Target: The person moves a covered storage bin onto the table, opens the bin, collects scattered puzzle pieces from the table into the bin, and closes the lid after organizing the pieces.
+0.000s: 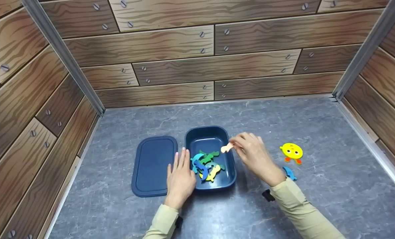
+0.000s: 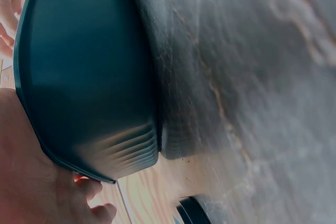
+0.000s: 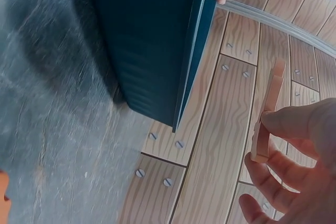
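- The right hand [image 1: 252, 151] pinches the peach piece [image 1: 226, 148] between thumb and fingertips; the right wrist view shows the piece raised, apart from the box.
- From the head view, the peach piece sits over the right rim of the box [image 1: 204, 144], to the left of the right hand's knuckles and well apart from the left hand.
- The left hand [image 1: 181, 181] lies along the left rim of the box, fingers straight and pointing away from the person, clamped on nothing.
- The 2 hands are apart, on opposite sides of the box.
- Inside the box, toward its near end, lie overlapping pieces: a green piece [image 1: 208, 158], a light blue piece [image 1: 196, 158], a blue piece [image 1: 202, 170] and a yellow piece [image 1: 213, 173] among them. All are between the 2 hands.
- The lid [image 1: 152, 166] lies flat on the bench [image 1: 257, 114], just left of the box and partly beneath the left hand in the head view.
- Right of the right hand, the chick [image 1: 292, 151] lies on the bench, with a blue crescent [image 1: 288, 172] near it, beside the forearm.
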Tool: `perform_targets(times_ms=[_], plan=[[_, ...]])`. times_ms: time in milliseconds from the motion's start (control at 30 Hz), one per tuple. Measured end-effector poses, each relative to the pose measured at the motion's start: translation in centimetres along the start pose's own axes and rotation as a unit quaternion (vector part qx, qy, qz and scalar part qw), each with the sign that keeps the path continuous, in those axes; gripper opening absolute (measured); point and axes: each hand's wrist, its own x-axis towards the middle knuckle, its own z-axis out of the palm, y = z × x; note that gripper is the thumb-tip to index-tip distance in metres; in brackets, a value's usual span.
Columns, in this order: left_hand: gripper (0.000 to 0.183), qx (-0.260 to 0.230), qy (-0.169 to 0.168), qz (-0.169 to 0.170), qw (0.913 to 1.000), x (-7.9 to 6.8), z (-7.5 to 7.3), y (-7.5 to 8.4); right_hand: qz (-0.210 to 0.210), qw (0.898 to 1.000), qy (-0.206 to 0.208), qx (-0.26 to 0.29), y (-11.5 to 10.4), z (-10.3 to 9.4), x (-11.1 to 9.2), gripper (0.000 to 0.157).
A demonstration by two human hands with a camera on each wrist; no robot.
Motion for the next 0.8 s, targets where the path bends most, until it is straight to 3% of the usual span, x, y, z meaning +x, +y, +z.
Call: perform_targets(times_ms=[800], plan=[[0.065, -0.007, -0.003, -0.010, 0.9999, 0.0, 0.0, 0.1, 0.019, 0.999, -0.020, 0.026, -2.0, 3.2, 1.2, 0.018]])
